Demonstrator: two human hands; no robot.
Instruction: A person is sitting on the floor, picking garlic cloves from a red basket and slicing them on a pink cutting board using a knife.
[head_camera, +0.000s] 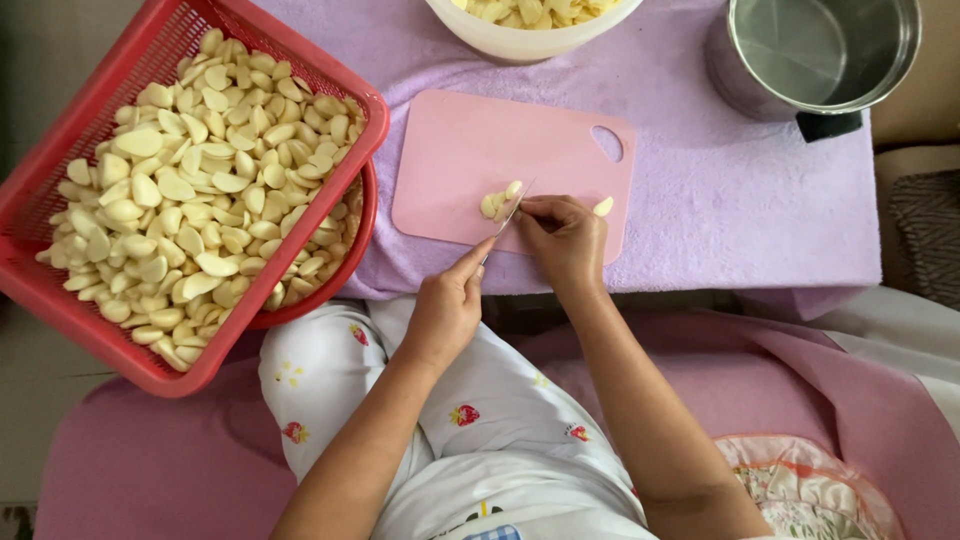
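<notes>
My left hand (445, 305) is closed around the handle of a knife (508, 216), with one finger stretched along the top. The blade rests on the pink cutting board (470, 150), right beside a few cut garlic pieces (497, 202). My right hand (565, 240) is curled shut on a garlic clove at the blade. Another clove (603, 207) lies just past that hand. A red basket (60, 150) full of peeled garlic sits to my left.
</notes>
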